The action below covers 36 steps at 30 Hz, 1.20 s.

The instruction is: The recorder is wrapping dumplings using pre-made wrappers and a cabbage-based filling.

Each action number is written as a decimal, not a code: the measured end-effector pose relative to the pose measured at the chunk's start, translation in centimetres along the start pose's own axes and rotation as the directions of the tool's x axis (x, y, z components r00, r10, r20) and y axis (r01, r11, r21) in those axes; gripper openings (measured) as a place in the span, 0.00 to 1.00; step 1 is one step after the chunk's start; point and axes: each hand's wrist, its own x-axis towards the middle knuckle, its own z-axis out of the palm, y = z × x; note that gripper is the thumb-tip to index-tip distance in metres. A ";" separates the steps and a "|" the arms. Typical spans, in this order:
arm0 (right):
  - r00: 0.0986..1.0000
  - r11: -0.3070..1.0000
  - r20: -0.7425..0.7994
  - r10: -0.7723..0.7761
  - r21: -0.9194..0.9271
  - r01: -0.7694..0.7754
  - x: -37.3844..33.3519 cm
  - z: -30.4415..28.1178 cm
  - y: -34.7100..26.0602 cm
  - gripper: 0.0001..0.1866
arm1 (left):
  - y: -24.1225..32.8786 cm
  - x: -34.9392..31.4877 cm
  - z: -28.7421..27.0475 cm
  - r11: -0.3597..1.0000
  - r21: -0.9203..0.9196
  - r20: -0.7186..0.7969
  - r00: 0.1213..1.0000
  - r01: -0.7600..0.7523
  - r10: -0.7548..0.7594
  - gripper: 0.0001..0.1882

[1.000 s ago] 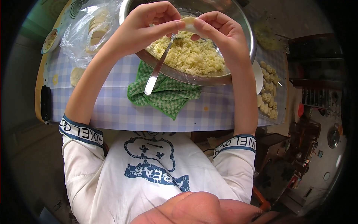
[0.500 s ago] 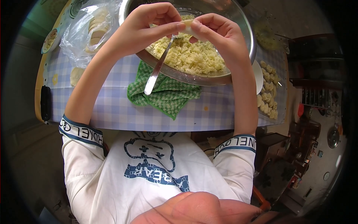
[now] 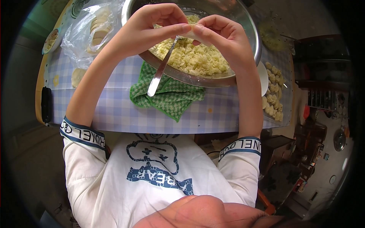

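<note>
Over a large steel bowl (image 3: 178, 75) of pale, finely chopped filling (image 3: 201, 59), I pinch a dumpling (image 3: 189, 34) between both hands. My left hand (image 3: 159, 24) has thumb and fingers closed on its left end. My right hand (image 3: 224, 32) grips the other side, and the fingers cover most of the dumpling. A metal spoon (image 3: 161, 72) leans over the near rim, its head in the filling and its handle pointing toward me. Beneath the handle lies a crumpled green checked cloth (image 3: 167, 97).
Left of the bowl, a clear plastic bag (image 3: 76, 41) holds a stack of round wrappers (image 3: 99, 32). One loose wrapper (image 3: 78, 77) lies near my left forearm. A small bowl (image 3: 51, 41) stands at the table's left edge. Several finished dumplings (image 3: 274, 91) sit on a tray at the right.
Both hands stay over the bowl. My fingertips have shifted slightly, the two thumbs now a little closer together on the dumpling. The spoon and cloth have not moved.
</note>
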 end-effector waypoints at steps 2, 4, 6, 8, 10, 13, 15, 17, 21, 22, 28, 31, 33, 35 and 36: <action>1.000 1.000 0.000 -0.002 -0.004 0.002 0.0 0.0 0.0 0.10 | 0.0 0.0 0.0 1.000 0.011 0.004 1.000 -0.007 0.007 0.10; 1.000 1.000 -0.001 -0.012 -0.011 0.012 0.0 0.0 0.1 0.10 | 0.1 0.0 0.0 1.000 0.023 0.012 1.000 0.002 -0.002 0.10; 1.000 1.000 -0.003 -0.010 -0.021 0.010 0.0 0.0 0.0 0.10 | 0.2 0.0 0.0 1.000 0.025 0.007 1.000 0.003 -0.003 0.10; 1.000 0.999 -0.006 -0.008 -0.031 0.008 0.0 0.0 -0.1 0.11 | 0.2 0.0 0.0 1.000 0.027 0.004 1.000 0.004 -0.004 0.10; 1.000 1.000 0.014 0.023 -0.014 -0.023 0.0 0.0 0.0 0.11 | 0.2 0.1 0.0 1.000 0.021 0.007 1.000 0.006 -0.006 0.09; 0.999 0.999 -0.007 0.036 0.010 -0.036 0.0 0.0 -0.2 0.12 | -0.2 0.0 -0.2 1.000 0.007 0.009 1.000 0.001 -0.001 0.09; 0.999 0.999 0.000 0.049 0.011 -0.049 0.0 0.2 -0.4 0.13 | -0.5 0.0 -0.1 0.999 -0.044 -0.009 1.000 0.015 -0.015 0.09; 0.998 0.998 0.006 0.061 0.012 -0.062 0.0 0.2 -0.5 0.13 | -0.7 -0.1 -0.1 0.995 -0.097 -0.026 0.999 0.027 -0.029 0.08; 0.998 0.997 0.019 0.063 -0.045 -0.062 -0.1 0.2 -0.5 0.17 | -0.5 -0.1 0.0 0.996 -0.092 -0.028 0.999 0.015 -0.017 0.08; 0.998 0.997 0.017 0.065 -0.035 -0.064 -0.1 0.2 -0.6 0.20 | -0.4 -0.1 0.0 0.998 -0.057 -0.026 1.000 0.003 -0.004 0.08; 0.999 0.999 0.033 0.043 -0.007 -0.042 0.0 0.3 -0.5 0.19 | -0.3 -0.1 -0.2 0.998 -0.058 -0.010 0.999 0.037 -0.038 0.08; 0.998 0.999 0.030 0.048 0.006 -0.049 -0.1 0.0 -0.4 0.16 | 0.0 0.0 -0.2 0.999 0.010 0.011 0.999 0.031 -0.032 0.08; 0.999 0.999 0.015 0.045 0.007 -0.045 -0.1 0.1 -0.5 0.16 | -0.1 0.0 -0.2 0.999 -0.001 0.008 0.999 0.033 -0.033 0.08; 0.999 0.999 -0.002 0.042 0.007 -0.042 0.0 0.2 -0.5 0.16 | -0.1 0.0 -0.2 0.999 -0.014 0.007 0.999 0.033 -0.033 0.08; 0.999 0.999 -0.002 0.043 0.006 -0.043 0.0 0.2 -0.5 0.16 | -0.1 -0.1 -0.2 0.999 -0.020 0.005 0.999 0.034 -0.034 0.08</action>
